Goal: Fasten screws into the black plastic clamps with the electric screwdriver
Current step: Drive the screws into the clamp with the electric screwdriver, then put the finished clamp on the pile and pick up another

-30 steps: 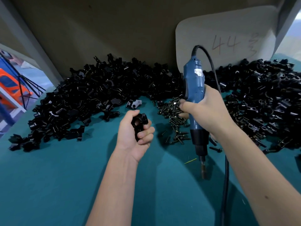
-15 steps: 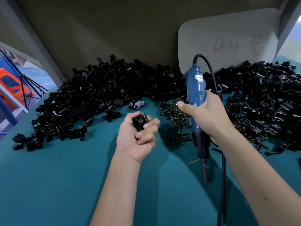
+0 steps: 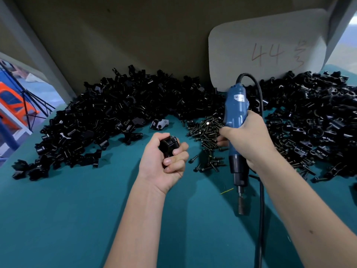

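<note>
The teal work surface (image 3: 67,219) carries all parts and is backed by a tan panel (image 3: 135,35). A grey card (image 3: 241,45) marked "44" in red leans against that panel at the right.

A large pile of black plastic clamps (image 3: 92,122) covers the left and centre rear of the surface. A second pile of clamps (image 3: 313,120) covers the right rear. One loose clamp (image 3: 159,124) lies just in front of the left pile.

The right hand (image 3: 249,140) is wrapped around the blue electric screwdriver (image 3: 234,113), fingers curled on its body. The tool is held near-vertical, bit end (image 3: 241,206) pointing down, above the surface. Its black cable (image 3: 260,190) loops from the top and runs down toward the near edge.

The left hand (image 3: 162,163) grips a single black clamp (image 3: 167,147), fingers curled around it, thumb at its left side. This clamp is held above the surface, left of the screwdriver and apart from it.

A heap of black screws (image 3: 205,130) lies between the two piles, behind and between the hands. A small yellow sliver (image 3: 226,191) lies near the bit.
</note>
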Demonstrator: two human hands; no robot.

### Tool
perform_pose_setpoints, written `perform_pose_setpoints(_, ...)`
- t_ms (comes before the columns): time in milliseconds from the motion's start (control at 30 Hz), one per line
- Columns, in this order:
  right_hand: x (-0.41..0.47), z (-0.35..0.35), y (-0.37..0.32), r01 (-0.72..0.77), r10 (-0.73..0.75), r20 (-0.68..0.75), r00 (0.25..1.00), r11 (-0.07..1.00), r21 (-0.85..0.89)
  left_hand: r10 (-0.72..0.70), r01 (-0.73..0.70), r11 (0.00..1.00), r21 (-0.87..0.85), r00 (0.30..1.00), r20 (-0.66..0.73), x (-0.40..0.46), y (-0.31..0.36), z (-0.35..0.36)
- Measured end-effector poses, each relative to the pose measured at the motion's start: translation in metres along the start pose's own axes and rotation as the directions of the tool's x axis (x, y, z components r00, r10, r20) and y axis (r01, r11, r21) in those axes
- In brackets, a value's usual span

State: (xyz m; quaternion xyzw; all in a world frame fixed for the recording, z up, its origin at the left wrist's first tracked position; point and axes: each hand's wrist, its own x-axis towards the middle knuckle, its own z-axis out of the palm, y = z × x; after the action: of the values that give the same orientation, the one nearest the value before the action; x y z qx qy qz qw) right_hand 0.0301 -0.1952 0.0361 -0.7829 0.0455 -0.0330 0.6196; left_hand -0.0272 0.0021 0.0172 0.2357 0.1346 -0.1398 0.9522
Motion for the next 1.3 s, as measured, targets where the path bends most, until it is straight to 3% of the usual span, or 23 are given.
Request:
perform_pose_setpoints(100,0.001,0.003,0.006,0.080,-0.104,-0.023,0.994,0.871,-0.485,0.052,-0.050,0.993,0.106,0.998,-0.018,0.002,-0.004,0.006)
perform_pose_setpoints(267,-0.001,0.012,0.013,0.109,-0.110,0.038,0.993,0.772,-0.626,0.108,-0.089,0.964,0.251,0.992,-0.063,0.003,-0.007,0.009)
perform_pose_setpoints(400,-0.009,0.004,-0.004,0.255,-0.310,0.026,0.951,0.732,-0.632,0.293,-0.185,0.857,0.481,0.942,-0.160,0.006,-0.017,0.019)
perform_pose_setpoints(500,-0.019,-0.013,-0.026,0.418,-0.332,0.265,0.905,0.804,-0.422,0.393,-0.263,0.713,0.650,0.917,-0.061,0.007,-0.033,0.037)
perform_pose_setpoints(600,-0.032,-0.041,-0.036,0.527,-0.385,0.391,0.836,0.762,-0.375,0.352,-0.268,0.675,0.688,0.936,0.019,0.009,-0.058,0.059)
perform_pose_setpoints(700,-0.039,-0.083,-0.034,0.497,-0.404,0.294,0.866,0.754,-0.429,0.299,-0.252,0.585,0.771,0.951,0.083,0.017,-0.090,0.086)
perform_pose_setpoints(867,-0.047,-0.177,-0.022,0.206,-0.285,-0.075,0.956,0.827,-0.524,0.326,-0.368,0.259,0.893,0.904,0.278,0.027,-0.151,0.143)
perform_pose_setpoints(1033,-0.047,-0.257,-0.014,-0.110,-0.176,-0.309,0.935,0.685,-0.720,0.322,-0.407,0.106,0.907,0.877,0.356,0.042,-0.214,0.177)
perform_pose_setpoints(1167,-0.042,-0.265,-0.009,-0.096,-0.221,-0.345,0.912,0.702,-0.706,0.247,-0.469,-0.156,0.869,0.834,0.494,0.054,-0.251,0.188)
perform_pose_setpoints(1233,-0.039,-0.259,-0.008,-0.067,-0.228,-0.314,0.922,0.703,-0.708,0.240,-0.466,-0.180,0.867,0.833,0.498,0.057,-0.258,0.189)
perform_pose_setpoints(1300,-0.034,-0.251,-0.010,-0.046,-0.261,-0.319,0.911,0.706,-0.707,0.299,-0.452,-0.099,0.887,0.836,0.459,0.058,-0.255,0.186)
